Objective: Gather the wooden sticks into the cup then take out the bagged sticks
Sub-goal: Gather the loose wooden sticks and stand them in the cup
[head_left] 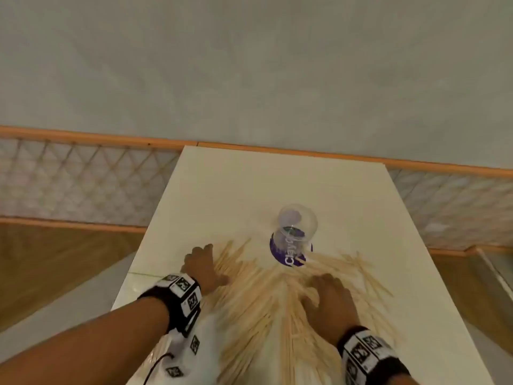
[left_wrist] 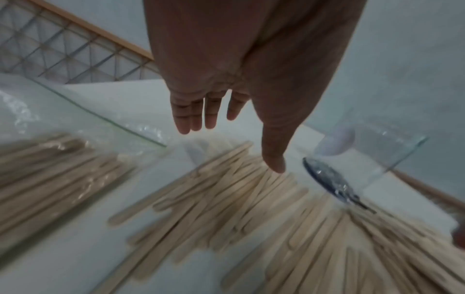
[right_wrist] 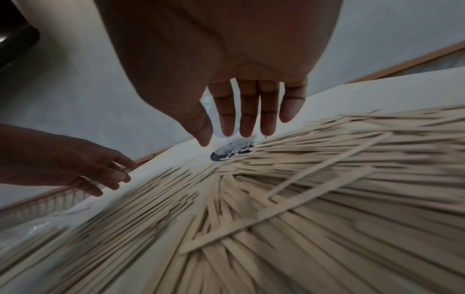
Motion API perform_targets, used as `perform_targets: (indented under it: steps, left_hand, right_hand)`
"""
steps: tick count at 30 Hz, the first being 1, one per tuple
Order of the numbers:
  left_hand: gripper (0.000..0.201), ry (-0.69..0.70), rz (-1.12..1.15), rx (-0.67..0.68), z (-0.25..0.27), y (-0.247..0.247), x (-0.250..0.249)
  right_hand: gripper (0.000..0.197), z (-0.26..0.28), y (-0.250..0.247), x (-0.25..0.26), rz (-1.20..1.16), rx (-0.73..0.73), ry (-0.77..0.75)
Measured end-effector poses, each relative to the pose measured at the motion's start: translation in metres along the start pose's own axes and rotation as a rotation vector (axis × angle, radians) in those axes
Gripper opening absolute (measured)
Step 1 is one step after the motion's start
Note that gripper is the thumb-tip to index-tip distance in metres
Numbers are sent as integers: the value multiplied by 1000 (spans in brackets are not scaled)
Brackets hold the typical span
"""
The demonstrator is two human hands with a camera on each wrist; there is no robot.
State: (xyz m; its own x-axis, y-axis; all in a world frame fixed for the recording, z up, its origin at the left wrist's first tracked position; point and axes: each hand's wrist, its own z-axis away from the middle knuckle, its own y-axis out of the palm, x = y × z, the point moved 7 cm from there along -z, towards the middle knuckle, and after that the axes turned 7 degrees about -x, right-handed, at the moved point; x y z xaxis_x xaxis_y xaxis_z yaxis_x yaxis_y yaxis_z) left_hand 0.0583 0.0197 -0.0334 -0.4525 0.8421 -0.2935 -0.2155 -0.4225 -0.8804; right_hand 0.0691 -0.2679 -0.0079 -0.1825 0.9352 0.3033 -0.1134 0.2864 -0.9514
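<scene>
While the clear plastic cup stands on a purple round label whose white lettering is too distorted to read, loose wooden sticks fan out across the white counter on the near side of it. Both hands hover over the sticks with fingers straight and spread, holding nothing: the left hand left of the cup, the right hand nearer. A clear bag of sticks lies left of the pile.
</scene>
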Motion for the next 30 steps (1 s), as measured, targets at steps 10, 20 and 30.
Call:
perform_targets:
  steps: [10, 20, 30]
  left_hand:
    - [103, 84, -143, -51, 4, 30, -28]
    - [74, 177, -76, -74, 27, 49, -61]
    - [32, 191, 26, 25, 26, 58, -73]
  right_hand:
    - [76, -40, 32, 21, 310, 228, 64]
    - [48, -52, 40, 34, 108, 171, -105]
    - [9, -67, 52, 42, -78, 211, -147]
